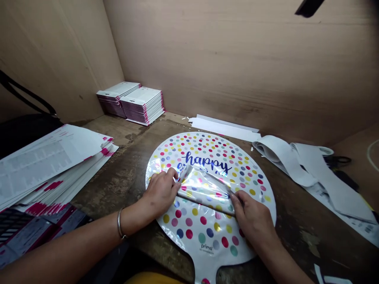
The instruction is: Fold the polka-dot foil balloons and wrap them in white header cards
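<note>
A flat, round foil balloon [204, 236], white with coloured dots, lies in front of me. It bears the word "happy" in blue, and its tail points toward me. Across its middle is a shiny folded piece of foil [204, 189] with faint dots. I cannot tell whether this is part of the same balloon or a separate sheet. My left hand [161, 193], below a silver bangle, pinches the foil's left end. At its right end, the thumb and fingers of my right hand [251, 215] are closed on it. The foil covers part of the lettering.
Two stacks of white and pink cards [142, 104] stand in the back corner. A pile of printed sheets [56, 157] is at the left. White paper strips [225, 127] lie along the back wall, with a curled paper roll [310, 165] and scissors [340, 160] at the right.
</note>
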